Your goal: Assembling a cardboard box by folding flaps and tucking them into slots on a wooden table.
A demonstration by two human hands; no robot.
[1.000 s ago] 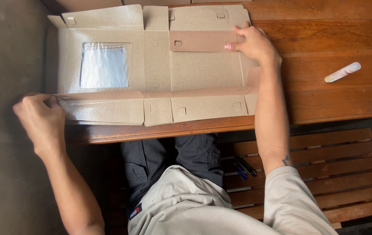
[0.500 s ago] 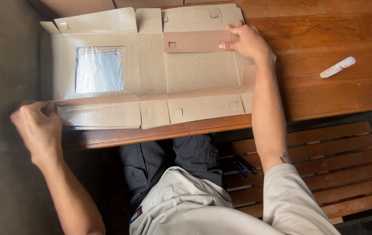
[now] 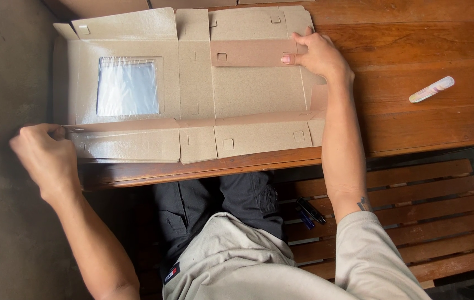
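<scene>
Flattened cardboard box blank with clear window, spread on wooden table, left end overhanging the edge. Left hand closed, pinching what looks like a thin strip at the blank's left end. Right hand pressing a brown flap flat, fingers extended. Small tube well to the right. Pens on slatted bench below.

1. A wooden table of dark brown planks fills the upper right.
2. A small pale tube lies tilted on the table, well apart from the table's near edge.
3. A slatted wooden bench stands below the table's edge.
4. Two dark pens lie side by side on the bench slats.
5. A grey concrete floor runs along the left side.
</scene>
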